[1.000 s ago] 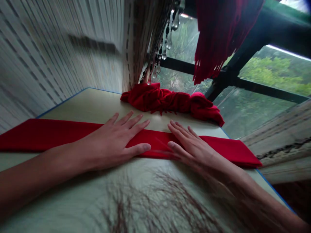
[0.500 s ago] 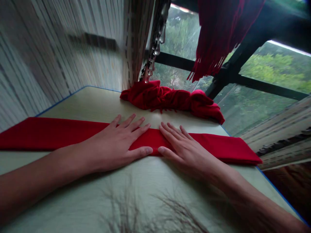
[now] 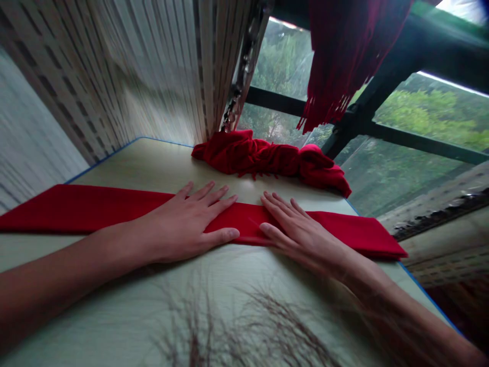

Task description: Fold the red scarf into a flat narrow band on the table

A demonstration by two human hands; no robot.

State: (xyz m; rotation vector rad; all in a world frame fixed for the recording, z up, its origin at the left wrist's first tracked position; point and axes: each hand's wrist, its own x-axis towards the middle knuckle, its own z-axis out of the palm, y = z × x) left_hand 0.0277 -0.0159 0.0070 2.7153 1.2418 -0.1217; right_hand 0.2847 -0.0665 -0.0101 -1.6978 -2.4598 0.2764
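Observation:
A long red cloth (image 3: 103, 209), folded into a flat strip, lies crosswise on the pale table (image 3: 153, 158); it looks like a scarf. My left hand (image 3: 187, 221) rests palm down on its middle, fingers spread past the far edge. To the right, my right hand (image 3: 296, 227) is on the same strip with fingers stretched out and the thumb apart, slightly tilted. A short stretch of red cloth shows between the two thumbs. Neither hand grips anything.
A crumpled red fringed cloth (image 3: 267, 158) lies at the table's far edge. Above it another fringed red cloth (image 3: 347, 61) hangs before the window (image 3: 428, 112). A striped curtain (image 3: 164, 66) borders the left side. Blurred strands of hair (image 3: 267, 321) cross the foreground.
My right hand has slid a little to the right along the strip, widening the gap between the thumbs. My left hand stays in place. The curtain at left looks shifted.

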